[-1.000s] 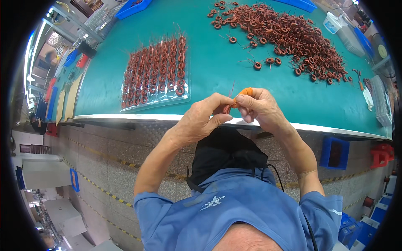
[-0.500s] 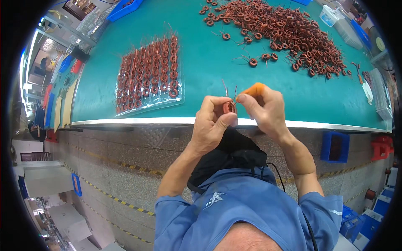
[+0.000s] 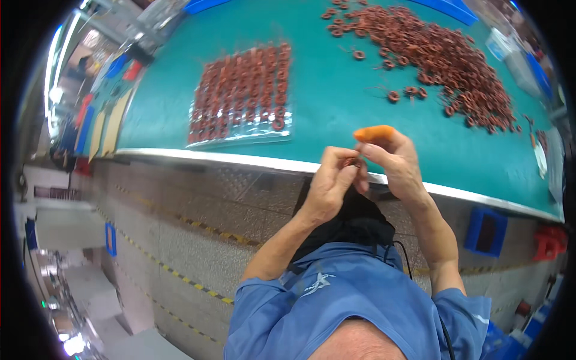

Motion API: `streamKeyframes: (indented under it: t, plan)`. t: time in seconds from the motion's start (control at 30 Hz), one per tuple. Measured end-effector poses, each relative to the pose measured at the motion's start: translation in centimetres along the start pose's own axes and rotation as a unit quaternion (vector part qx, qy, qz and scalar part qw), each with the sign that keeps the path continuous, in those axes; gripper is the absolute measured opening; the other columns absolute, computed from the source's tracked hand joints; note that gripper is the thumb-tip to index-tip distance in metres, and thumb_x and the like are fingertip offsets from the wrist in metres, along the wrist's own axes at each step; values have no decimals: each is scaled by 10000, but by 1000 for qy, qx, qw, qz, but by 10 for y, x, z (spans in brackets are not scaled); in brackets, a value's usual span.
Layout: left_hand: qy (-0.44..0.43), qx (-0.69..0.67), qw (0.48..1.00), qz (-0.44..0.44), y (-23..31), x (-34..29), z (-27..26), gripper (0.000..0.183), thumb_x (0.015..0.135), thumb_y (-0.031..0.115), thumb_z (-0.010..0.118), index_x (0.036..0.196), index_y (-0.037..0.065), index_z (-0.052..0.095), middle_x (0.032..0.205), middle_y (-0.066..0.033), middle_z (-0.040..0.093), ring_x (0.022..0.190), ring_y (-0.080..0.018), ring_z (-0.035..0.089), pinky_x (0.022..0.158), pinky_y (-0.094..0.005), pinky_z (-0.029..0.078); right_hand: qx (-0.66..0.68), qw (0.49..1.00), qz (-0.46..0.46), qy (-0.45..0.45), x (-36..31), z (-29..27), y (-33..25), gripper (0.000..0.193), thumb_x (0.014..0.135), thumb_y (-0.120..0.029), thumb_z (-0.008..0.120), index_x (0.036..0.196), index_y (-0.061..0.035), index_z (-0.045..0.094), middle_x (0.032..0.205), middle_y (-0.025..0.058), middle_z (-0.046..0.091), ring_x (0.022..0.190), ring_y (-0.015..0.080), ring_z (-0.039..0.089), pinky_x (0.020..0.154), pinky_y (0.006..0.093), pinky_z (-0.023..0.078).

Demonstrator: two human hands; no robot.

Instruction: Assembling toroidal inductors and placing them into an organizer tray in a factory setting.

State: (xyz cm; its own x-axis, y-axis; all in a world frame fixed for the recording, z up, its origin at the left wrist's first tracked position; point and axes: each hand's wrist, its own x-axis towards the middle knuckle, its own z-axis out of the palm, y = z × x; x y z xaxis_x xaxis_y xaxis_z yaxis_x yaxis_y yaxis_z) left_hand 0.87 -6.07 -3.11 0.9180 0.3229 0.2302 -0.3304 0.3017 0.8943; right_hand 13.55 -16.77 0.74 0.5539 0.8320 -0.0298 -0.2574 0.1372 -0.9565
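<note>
A small ring-shaped copper wire coil [image 3: 351, 162] is pinched between the thumb and fingers of my left hand [image 3: 326, 191], above the table's front edge. Close beside it, on the right, is my right hand [image 3: 399, 165], its thumb and index finger bent together at the coil's top. An orange finger cover [image 3: 375, 132] wraps that index finger. Whatever thin wire lies in the right pinch is too blurred to make out. Left of my hands, a clear plastic tray [image 3: 282, 133] holds rows of similar coils with their wire ends pointing up.
A large heap of loose coils [image 3: 438, 60] spreads over the far right of the green table [image 3: 324, 90], with a few strays [image 3: 393, 96] nearer. Blue trays [image 3: 450, 9] lie at the far edge. A white tub [image 3: 499, 43] stands far right; a blue bin [image 3: 486, 232] sits below the table.
The view has turned and shifted, so the table edge now slopes down to the right. Both hands stay together at the coil, which has tilted; its upright wire leads no longer show clearly.
</note>
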Motion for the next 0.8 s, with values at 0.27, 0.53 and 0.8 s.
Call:
streamKeyframes:
  t: [0.27, 0.53, 0.8]
  plan:
    - [100, 93, 991, 8, 18, -10, -40, 145, 1010, 96, 451, 1133, 23, 476, 931, -115, 599, 767, -160, 616, 681, -278, 529, -95, 992, -72, 39, 21, 6, 12, 316, 901, -80, 655, 1200, -7, 585, 1006, 50, 634, 916, 118, 605, 839, 246, 491]
    - [271, 496, 802, 193, 59, -1, -149, 71, 862, 6, 645, 916, -7, 601, 1021, -98, 606, 909, -194, 606, 777, -290, 459, -256, 954, -77, 135, 21, -40, 30, 279, 937, -121, 606, 1179, 19, 606, 1000, 67, 648, 876, 105, 608, 813, 240, 494]
    - [224, 544, 797, 135, 41, 27, -153, 57, 847, 79, 649, 865, 26, 636, 957, -104, 647, 1020, -271, 577, 918, -401, 399, -185, 979, -17, 84, 25, -37, 17, 308, 931, -152, 561, 1207, -28, 621, 895, 43, 650, 830, 108, 591, 779, 246, 459]
